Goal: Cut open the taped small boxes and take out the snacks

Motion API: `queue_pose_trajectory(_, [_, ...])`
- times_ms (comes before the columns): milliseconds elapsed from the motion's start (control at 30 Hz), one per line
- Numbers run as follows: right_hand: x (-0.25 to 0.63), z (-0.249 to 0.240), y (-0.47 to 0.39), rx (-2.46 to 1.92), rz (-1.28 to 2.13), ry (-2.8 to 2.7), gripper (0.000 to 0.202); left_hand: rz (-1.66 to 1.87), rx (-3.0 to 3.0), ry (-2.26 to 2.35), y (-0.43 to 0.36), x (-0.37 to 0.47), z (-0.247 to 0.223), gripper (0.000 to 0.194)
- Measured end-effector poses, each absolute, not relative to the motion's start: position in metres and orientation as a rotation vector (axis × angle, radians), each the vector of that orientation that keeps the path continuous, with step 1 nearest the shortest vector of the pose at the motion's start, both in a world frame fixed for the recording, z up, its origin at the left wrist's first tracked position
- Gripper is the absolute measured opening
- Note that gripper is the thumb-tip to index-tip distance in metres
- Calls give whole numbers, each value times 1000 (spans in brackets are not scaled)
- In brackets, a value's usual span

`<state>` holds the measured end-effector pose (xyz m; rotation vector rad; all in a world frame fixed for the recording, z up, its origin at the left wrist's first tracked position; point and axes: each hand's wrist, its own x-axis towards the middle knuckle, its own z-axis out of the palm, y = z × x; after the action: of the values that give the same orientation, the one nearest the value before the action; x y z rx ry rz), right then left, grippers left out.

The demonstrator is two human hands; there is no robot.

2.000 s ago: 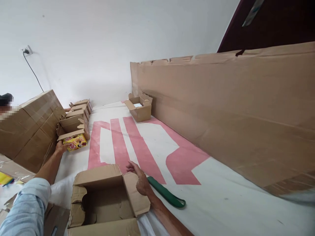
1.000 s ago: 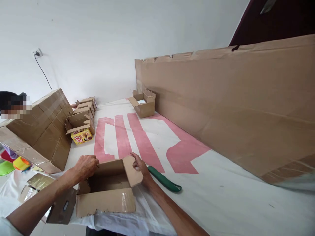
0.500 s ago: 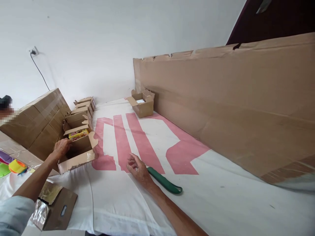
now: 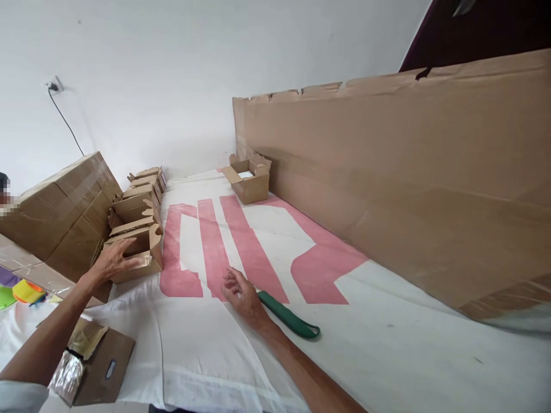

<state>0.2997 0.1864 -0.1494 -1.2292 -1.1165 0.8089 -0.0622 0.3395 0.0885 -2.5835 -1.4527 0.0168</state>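
My left hand (image 4: 115, 259) lies with its fingers stretched out over the near side of an open cardboard box (image 4: 155, 255). This box is the nearest in a row along the left of the table, and I see nothing inside it. Right behind it, nearly touching, stands another open cardboard box (image 4: 134, 211). My right hand (image 4: 241, 295) rests on the white and pink cloth (image 4: 214, 246), palm partly turned up. Its fingers are loosely curled and apart, with nothing visible in them. Beside that wrist lies a dark green elongated object with a looped end (image 4: 293, 317).
A cardboard box with flaps up (image 4: 253, 186) holds something white at the back. A tall cardboard panel (image 4: 365, 155) borders the right side. A large carton (image 4: 64, 212) stands on the left. A closed box (image 4: 105, 367) sits at the near left, by colourful items (image 4: 28, 291).
The nearest box has moved away from me, up against the row, and the yellow package behind it is now hidden. My left hand has gone from gripping its edge to lying spread on it.
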Motion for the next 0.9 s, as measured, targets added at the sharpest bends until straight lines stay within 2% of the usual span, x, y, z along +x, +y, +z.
queue_pose_trajectory(67, [299,-150,186,-1226,803,-1113,63,236,-2515,-1449,332,-59,82,80])
queue_pose_trajectory(100, [299,-150,187,-1225,802,-1111,63,331,-2446,-1467,329,-57,78,77])
queue_pose_trajectory(200, [298,-152,188,-1215,798,-1105,63,417,-2268,-1534,329,-50,66,40])
queue_pose_trajectory(233, [298,-152,188,-1211,797,-1107,63,402,-2237,-1550,331,-49,63,34])
queue_pose_trajectory(367, [299,-152,189,-1205,796,-1123,61,351,-2163,-1593,345,-43,58,40])
queue_pose_trajectory(633, [301,-147,186,-1202,799,-1145,59,353,-2159,-1627,351,-39,61,34])
queue_pose_trajectory(700, [300,-146,187,-1206,804,-1144,60,374,-2181,-1636,346,-41,65,45])
queue_pose_trajectory(833, [299,-148,188,-1227,803,-1127,63,400,-2212,-1668,336,-44,78,90])
queue_pose_trajectory(900, [299,-150,188,-1220,799,-1124,63,392,-2235,-1688,329,-46,86,99])
